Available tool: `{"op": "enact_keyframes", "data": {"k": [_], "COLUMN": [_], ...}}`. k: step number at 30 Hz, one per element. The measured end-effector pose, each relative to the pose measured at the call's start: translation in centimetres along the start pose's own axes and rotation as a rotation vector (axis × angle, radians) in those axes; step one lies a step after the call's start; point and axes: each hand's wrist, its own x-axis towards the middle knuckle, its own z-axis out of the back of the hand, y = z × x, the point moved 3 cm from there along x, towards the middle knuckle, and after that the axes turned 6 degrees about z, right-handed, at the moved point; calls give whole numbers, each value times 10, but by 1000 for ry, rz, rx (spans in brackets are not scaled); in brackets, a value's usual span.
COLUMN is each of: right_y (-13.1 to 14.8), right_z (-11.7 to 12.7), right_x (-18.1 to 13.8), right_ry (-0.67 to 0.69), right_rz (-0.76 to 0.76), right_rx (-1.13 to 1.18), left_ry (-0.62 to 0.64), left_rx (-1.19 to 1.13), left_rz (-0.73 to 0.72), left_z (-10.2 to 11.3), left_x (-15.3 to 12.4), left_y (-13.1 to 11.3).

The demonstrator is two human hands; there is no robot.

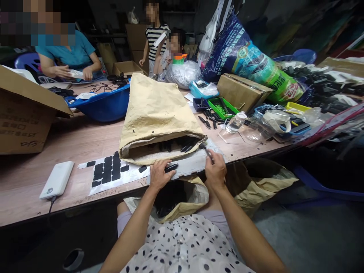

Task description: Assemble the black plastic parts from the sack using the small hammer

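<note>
Head view, from its centre: the left hand (159, 175) grips a black piece (172, 167) at seven o'clock, the right hand (215, 170) a slim dark tool (209, 154) at four, a paper sack (163, 102) lying at eleven.

The tabletop sack (162, 108) hides its depths — left carton (22, 121) cut off.

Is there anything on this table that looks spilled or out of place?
Perhaps: several slim black parts lie loose on the tabletop beside the green tray. They look scattered, pointing different ways, though that may be intended.
</note>
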Motion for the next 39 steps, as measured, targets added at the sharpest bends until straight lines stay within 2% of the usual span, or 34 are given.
{"op": "enact_keyframes", "data": {"k": [3, 6, 11, 16, 18, 20, 22, 26, 29, 31, 33, 35, 39], "right_y": [-40, -62, -61, -59, -59, -58, -57, -56, -55, -56, -57, -58, -60], "right_z": [-5, -16, -29, -32, -31, -31, -30, -31, -32, -33, -33, -34, -33], "right_x": [33, 49, 42, 36, 37, 37, 37, 37, 36, 35, 35, 35, 35], "right_ry": [23, 113, 78, 30, 31, 53, 73, 73, 64, 60, 63, 76, 90], "right_rz": [-252, -361, -235, -176, -174, -184, -195, -198, -197, -201, -202, -202, -216], "right_rx": [-182, -306, -416, -451, -458, -468, -470, -441, -434, -436, -431, -425, -469], "left_ry": [1, -6, -63, -65, -75, -104, -158, -273, -253, -190, -127, -102, -203], "left_rx": [30, 45, 21, 54, 77, 81, 58, -4, 55, 123, 162, 166, 185], "left_rz": [-29, -43, -155, -328, -329, -289, -217, 31, 290, 420, 499, 518, 441], "left_z": [-3, -4, 2, -5, -9, -9, -3, 15, 20, 18, 16, 17, 30], "left_x": [0, 2, -10, -68, -87, -89, -70, 7, 60, 81, 90, 90, 63], "left_y": [1, 2, 4, 10, 12, 9, 3, -4, 1, 4, 7, 9, 13]}}
